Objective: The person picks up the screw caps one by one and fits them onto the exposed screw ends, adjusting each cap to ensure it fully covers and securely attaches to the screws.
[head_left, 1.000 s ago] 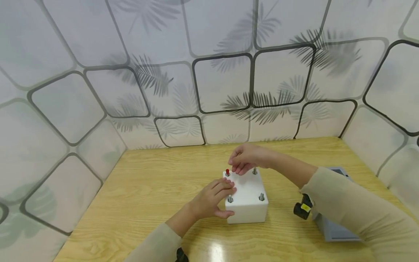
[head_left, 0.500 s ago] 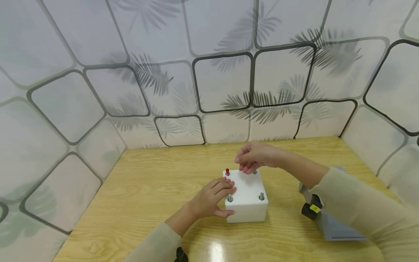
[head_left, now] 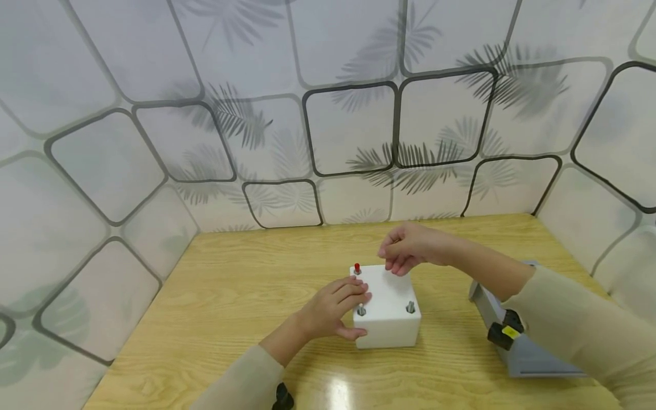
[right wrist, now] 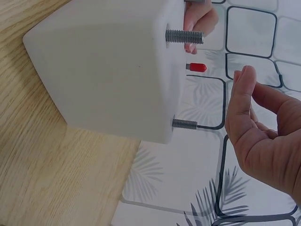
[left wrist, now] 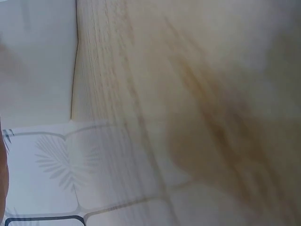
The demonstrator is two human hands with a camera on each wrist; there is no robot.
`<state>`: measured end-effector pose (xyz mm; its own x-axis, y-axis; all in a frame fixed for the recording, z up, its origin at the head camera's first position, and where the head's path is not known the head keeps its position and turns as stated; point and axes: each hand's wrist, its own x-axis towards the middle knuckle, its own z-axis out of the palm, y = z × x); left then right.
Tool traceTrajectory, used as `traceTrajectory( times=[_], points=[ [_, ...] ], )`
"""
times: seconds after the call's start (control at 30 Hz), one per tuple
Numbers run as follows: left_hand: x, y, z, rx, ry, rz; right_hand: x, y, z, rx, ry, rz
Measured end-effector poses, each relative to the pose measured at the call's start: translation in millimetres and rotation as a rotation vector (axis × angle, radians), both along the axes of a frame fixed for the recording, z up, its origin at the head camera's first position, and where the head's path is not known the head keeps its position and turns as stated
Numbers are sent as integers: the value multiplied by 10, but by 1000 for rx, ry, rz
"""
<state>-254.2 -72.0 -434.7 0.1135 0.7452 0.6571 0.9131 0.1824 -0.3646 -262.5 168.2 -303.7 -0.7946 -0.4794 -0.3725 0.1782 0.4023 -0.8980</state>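
A white block-shaped box (head_left: 386,333) stands on the wooden table, with metal threaded studs (head_left: 410,307) rising from its top corners. On the far left stud sits a red cap (head_left: 357,266). My left hand (head_left: 330,307) holds the box at its left side, fingers bent over the top and thumb at the front face. Above the far right part of the box hovers my right hand (head_left: 415,247), thumb and fingertips close together, hiding the far right stud. In the right wrist view that hand (right wrist: 263,127) is apart from the studs, and nothing shows between its fingers.
A grey-blue bin (head_left: 538,364) stands to the right on the table (head_left: 246,273), partly covered by the right sleeve. Patterned fabric walls (head_left: 353,131) enclose the table at the back and sides. The left wrist view is mostly blurred.
My right hand has drifted to the right, away from the red cap and over the far right corner of the box. The left hand and the box have stayed in place.
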Motion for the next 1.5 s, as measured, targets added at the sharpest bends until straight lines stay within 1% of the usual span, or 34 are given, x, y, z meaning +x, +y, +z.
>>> traceTrajectory(
  times=[0.33,0.57,0.7,0.9,1.1,1.37,1.5],
  points=[
    [-3,-8,-6,-6,-23,2,33,103,32,29,9,-16],
    [-5,7,-5,-8,-18,-4,66,220,33,30,6,-16],
    [3,15,7,-20,-24,4,80,291,32,30,6,-16],
    [6,8,18,-23,-6,18,92,354,32,40,22,-10],
    [2,0,21,-22,3,14,105,421,13,60,27,-19],
    [5,-2,30,-33,1,16,120,561,-25,26,-4,-36],
    [10,3,33,-34,0,18,138,630,-61,31,-11,-42]
  ],
)
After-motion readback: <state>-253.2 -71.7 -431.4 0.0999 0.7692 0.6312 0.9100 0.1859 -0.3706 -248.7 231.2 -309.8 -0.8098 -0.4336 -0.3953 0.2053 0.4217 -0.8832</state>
